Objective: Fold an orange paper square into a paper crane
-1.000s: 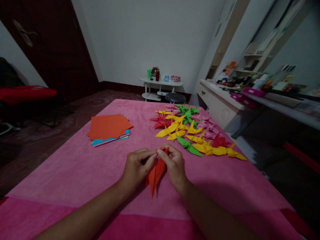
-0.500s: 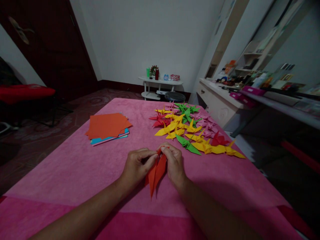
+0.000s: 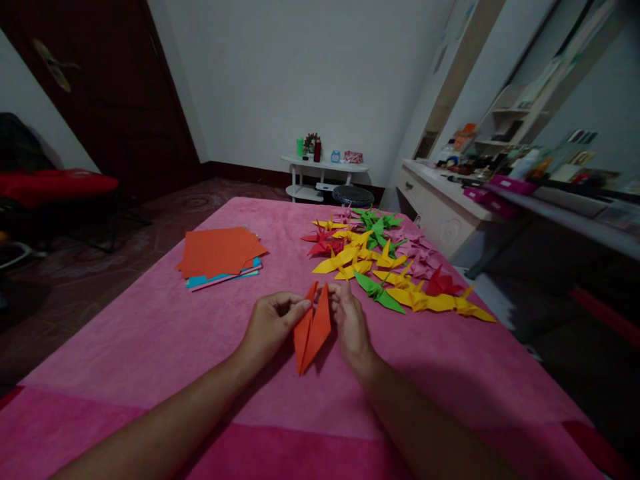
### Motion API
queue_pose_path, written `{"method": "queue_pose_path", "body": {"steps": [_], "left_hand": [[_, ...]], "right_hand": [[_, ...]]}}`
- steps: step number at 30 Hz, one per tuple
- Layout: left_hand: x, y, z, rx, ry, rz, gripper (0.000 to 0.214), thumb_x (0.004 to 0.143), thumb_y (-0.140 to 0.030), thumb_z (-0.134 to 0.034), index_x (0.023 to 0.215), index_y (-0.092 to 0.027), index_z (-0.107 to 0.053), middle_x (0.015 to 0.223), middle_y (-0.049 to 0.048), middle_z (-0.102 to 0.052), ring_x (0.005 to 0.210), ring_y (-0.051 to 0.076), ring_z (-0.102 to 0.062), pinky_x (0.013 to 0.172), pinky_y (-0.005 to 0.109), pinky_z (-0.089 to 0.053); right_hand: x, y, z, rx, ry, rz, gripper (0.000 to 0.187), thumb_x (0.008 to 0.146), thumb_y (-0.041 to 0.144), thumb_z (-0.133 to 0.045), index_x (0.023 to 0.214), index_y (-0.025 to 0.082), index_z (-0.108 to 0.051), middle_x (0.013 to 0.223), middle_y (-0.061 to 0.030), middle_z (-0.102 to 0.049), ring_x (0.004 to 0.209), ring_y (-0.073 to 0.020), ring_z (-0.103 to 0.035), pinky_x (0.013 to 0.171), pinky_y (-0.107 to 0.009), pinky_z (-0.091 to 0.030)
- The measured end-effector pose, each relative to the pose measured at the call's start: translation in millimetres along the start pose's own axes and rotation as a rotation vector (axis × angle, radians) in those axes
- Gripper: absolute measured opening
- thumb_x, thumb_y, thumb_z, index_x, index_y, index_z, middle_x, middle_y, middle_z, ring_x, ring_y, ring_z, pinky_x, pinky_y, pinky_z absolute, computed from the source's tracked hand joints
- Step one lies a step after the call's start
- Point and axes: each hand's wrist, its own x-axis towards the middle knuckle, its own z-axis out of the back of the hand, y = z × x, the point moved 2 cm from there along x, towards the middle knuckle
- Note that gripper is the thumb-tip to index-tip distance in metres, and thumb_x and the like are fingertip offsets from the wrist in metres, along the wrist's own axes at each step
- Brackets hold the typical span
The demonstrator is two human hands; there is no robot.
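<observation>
Between my two hands stands a half-folded orange paper piece [image 3: 313, 328], long and pointed, its two tips up and its lower point resting on the pink cloth [image 3: 150, 347]. My left hand [image 3: 273, 325] pinches its left edge with closed fingers. My right hand [image 3: 350, 323] holds its right side, fingers curled against the paper. To the right of my hands lies a spread of several finished paper cranes [image 3: 385, 267] in yellow, green, red and pink. A stack of flat paper sheets [image 3: 220, 253], orange on top with blue and pink beneath, lies to the upper left.
The cloth covers a wide table. A white desk [image 3: 440, 207] crowded with small items runs along the right. A small white shelf [image 3: 323, 173] and a dark round stool [image 3: 353, 195] stand by the far wall. A red seat [image 3: 55, 183] is at the left.
The orange piece's folded-down top flap has gone; its two tips now point upward. Both hands shifted slightly along its sides.
</observation>
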Motion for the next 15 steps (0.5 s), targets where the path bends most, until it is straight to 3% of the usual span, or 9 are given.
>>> {"method": "queue_pose_path", "body": {"steps": [3,7,10,15], "left_hand": [[6.8,2.6,8.6,-0.101,-0.141,-0.039,0.020,0.071,-0.032,-0.073,0.072,-0.013,-0.070,0.067,0.0019,-0.067,0.058,0.011,-0.057,0.057,0.020,-0.045],[10.4,7.2,14.7,-0.176,-0.210,-0.062,0.021,0.069,-0.033,-0.076,0.075,-0.013,-0.071,0.069,0.0015,-0.068,0.060,0.011,-0.059,0.059,0.020,-0.047],[9.1,6.1,12.0,-0.234,-0.141,-0.013,0.023,0.070,-0.033,-0.076,0.077,-0.012,-0.071,0.070,0.0031,-0.070,0.061,0.012,-0.061,0.060,0.022,-0.049],[4.4,0.9,2.4,-0.345,0.032,0.070,0.035,0.069,-0.031,-0.078,0.098,-0.013,-0.070,0.091,0.0090,-0.074,0.076,0.019,-0.069,0.075,0.030,-0.054]], "right_hand": [[-0.3,1.3,-1.4,0.010,0.050,-0.002,0.036,0.086,0.053,-0.052,0.089,0.020,-0.064,0.069,0.0008,-0.056,0.058,-0.0126,-0.048,0.054,-0.023,-0.038],[-1.7,6.7,-4.4,-0.003,0.119,-0.004,0.028,0.080,0.041,-0.064,0.067,0.017,-0.058,0.061,0.0035,-0.049,0.055,-0.0106,-0.043,0.053,-0.023,-0.033],[-2.1,9.3,-4.7,-0.042,0.085,0.002,0.026,0.077,0.037,-0.066,0.063,0.016,-0.059,0.057,0.0030,-0.052,0.054,-0.0107,-0.045,0.053,-0.023,-0.034],[-1.7,12.1,-1.1,-0.140,-0.076,0.070,0.023,0.079,0.036,-0.065,0.067,0.016,-0.063,0.053,0.0032,-0.053,0.050,-0.0106,-0.047,0.050,-0.023,-0.035]]}}
